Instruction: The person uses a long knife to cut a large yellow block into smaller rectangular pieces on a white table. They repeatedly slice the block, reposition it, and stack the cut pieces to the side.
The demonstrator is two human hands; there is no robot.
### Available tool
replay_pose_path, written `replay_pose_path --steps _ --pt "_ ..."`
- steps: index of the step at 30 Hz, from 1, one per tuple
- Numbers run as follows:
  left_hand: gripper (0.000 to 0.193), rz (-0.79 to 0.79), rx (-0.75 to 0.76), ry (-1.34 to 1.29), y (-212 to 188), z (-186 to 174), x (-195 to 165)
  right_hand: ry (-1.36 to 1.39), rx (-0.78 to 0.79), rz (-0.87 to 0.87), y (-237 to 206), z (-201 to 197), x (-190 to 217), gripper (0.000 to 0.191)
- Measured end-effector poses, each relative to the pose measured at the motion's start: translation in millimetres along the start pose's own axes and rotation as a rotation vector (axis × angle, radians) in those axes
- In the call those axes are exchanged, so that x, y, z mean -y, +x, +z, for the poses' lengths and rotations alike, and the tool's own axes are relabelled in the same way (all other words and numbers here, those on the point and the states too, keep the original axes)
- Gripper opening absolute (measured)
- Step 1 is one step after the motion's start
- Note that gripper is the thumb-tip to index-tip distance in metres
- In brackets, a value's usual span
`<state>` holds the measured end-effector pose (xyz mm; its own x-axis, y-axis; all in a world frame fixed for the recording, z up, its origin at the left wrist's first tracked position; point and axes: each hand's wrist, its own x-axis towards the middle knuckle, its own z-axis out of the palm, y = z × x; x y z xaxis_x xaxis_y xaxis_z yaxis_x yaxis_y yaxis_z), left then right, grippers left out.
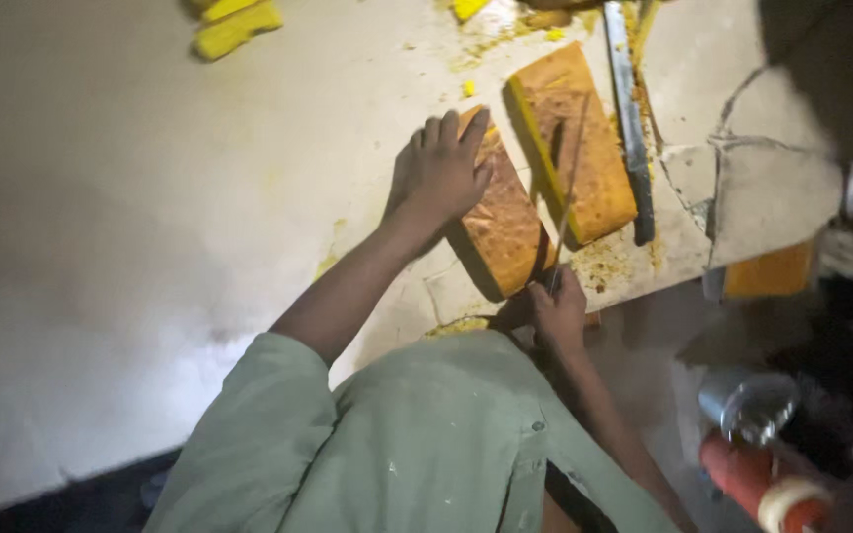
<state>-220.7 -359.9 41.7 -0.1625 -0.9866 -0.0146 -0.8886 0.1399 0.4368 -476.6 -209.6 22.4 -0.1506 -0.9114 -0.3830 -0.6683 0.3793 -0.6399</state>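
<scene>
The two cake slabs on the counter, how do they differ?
The near slab lies under the left hand, while the far slab lies untouched. The far slab shows a yellow cut side; the near slab shows only crust. A thin knife, held by the right hand, runs between them. Both are brown-topped oblongs.

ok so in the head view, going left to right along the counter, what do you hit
yellow cake offcuts → left hand flat on the near cake slab → thin knife held by the right hand → second cake slab → long knife → cracked counter edge
</scene>
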Motion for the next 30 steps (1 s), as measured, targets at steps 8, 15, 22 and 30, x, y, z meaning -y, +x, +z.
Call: replay_pose_path --steps 8,15,22,30 --pt "0.067 -0.487 -0.395 -0.07 -231 -24 96 0.441 0.527 -0.249 -57 30 57 0.024" --pt "0.08 -0.934 -0.443 0.131 -433 -6 65 0.183 0.692 -0.186 -136 62 15 0.026" --pt "0.097 -0.514 -0.185 0.16 -405 -16 25 0.023 0.548 -0.236 -176 77 -83 0.033" --pt "0.113 -0.113 0.154 0.18 -324 -69 56 -0.215 0.412 -0.294 -220 89 -78 0.036"
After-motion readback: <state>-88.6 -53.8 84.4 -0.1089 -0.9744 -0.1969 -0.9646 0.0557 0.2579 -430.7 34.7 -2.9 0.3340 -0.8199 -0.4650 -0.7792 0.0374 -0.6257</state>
